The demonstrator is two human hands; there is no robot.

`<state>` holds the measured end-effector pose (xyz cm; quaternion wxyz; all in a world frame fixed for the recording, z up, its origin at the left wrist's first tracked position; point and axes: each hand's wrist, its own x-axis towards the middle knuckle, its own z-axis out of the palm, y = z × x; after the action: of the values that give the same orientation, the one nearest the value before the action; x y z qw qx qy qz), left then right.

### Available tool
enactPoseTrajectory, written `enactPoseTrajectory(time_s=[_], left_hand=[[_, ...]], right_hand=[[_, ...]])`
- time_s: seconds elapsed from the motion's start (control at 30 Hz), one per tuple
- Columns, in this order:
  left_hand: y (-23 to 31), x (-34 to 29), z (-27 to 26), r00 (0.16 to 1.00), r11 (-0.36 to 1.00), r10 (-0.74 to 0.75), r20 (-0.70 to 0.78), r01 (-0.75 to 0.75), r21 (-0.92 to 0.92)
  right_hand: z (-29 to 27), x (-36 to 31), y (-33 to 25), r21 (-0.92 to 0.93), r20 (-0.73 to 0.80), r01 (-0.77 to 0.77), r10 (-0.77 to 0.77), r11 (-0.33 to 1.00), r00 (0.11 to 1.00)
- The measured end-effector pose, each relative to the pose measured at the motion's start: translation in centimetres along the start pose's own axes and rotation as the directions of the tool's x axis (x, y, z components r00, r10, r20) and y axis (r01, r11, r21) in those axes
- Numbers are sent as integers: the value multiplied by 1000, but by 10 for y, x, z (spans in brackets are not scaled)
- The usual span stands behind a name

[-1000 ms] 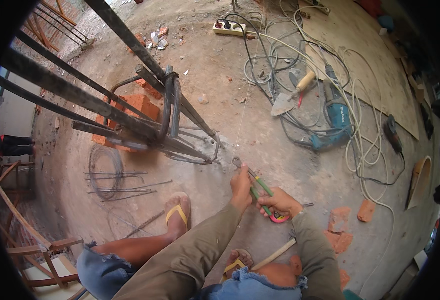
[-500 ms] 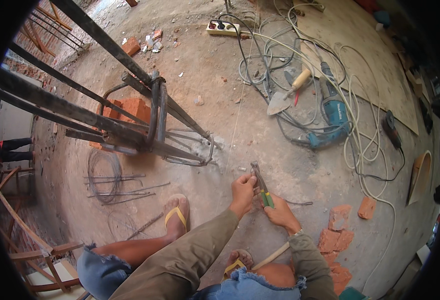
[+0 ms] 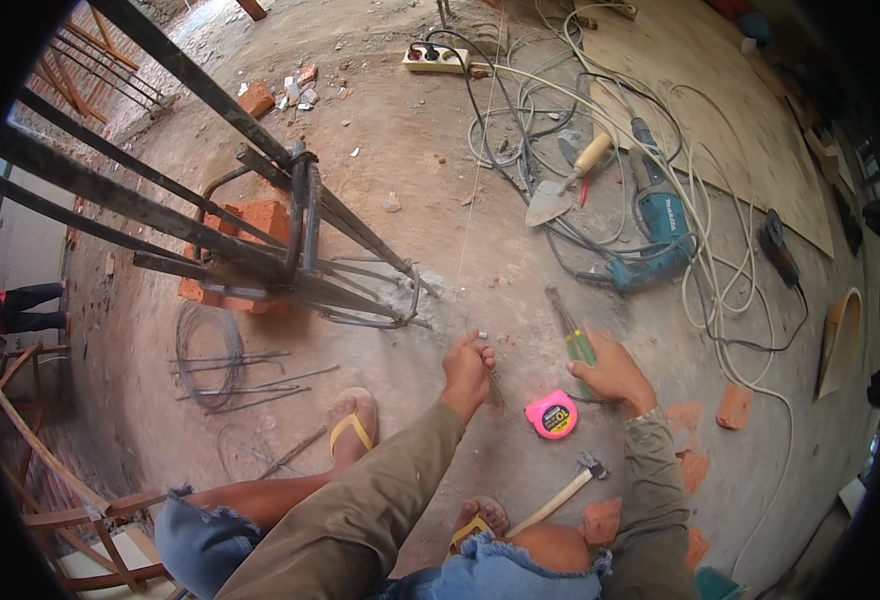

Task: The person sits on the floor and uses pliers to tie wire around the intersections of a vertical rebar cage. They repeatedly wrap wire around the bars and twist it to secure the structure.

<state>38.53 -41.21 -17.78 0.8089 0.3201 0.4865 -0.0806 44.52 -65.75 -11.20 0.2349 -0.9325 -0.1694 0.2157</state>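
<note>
My right hand (image 3: 617, 372) is wrapped round the green and yellow handles of a pair of pincers (image 3: 566, 315), whose metal head points up and away. To its left, my left hand (image 3: 468, 372) is closed, thumb against the fingers; whatever it pinches is too small to make out. A small pale piece (image 3: 483, 335) lies on the floor just beyond my left fingertips. Between my hands and a bit nearer sits a pink tape measure (image 3: 552, 415). A hammer (image 3: 558, 497) with a wooden handle rests beside my right foot.
A steel rebar cage (image 3: 305, 230) slants across the left, with bricks (image 3: 260, 222) behind it. Coiled wire (image 3: 210, 350) lies by my left foot. Cables, a trowel (image 3: 550, 203) and a teal power tool (image 3: 665, 215) occupy the right. Broken bricks (image 3: 694, 470) lie near my right arm.
The pincers moved right in my right hand, away from my left hand. My left hand shifted slightly left and nearer. The tape measure and hammer head, hidden before, now show.
</note>
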Motion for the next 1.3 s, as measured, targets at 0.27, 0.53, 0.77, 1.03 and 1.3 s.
enactPoseTrajectory(time_s=[0.27, 0.53, 0.77, 1.03, 1.3], left_hand=[[-3, -11, 20, 992, 962, 40, -124, -71, -263], [-13, 14, 5, 984, 977, 125, -125, -144, -156], [7, 53, 5, 937, 949, 271, -221, -298, -99], [22, 46, 24, 898, 957, 272, -345, -291, -3], [20, 72, 10, 835, 897, 438, -334, -381, 223]], right_hand=[[68, 6, -88, 718, 354, -320, 72, 618, 933], [99, 47, -86, 541, -191, 101, 5, 835, 982], [106, 86, -96, 663, -35, 0, 32, 749, 999], [135, 199, -101, 695, -19, 55, -58, 717, 998], [152, 237, -124, 703, 132, -37, -80, 710, 988]])
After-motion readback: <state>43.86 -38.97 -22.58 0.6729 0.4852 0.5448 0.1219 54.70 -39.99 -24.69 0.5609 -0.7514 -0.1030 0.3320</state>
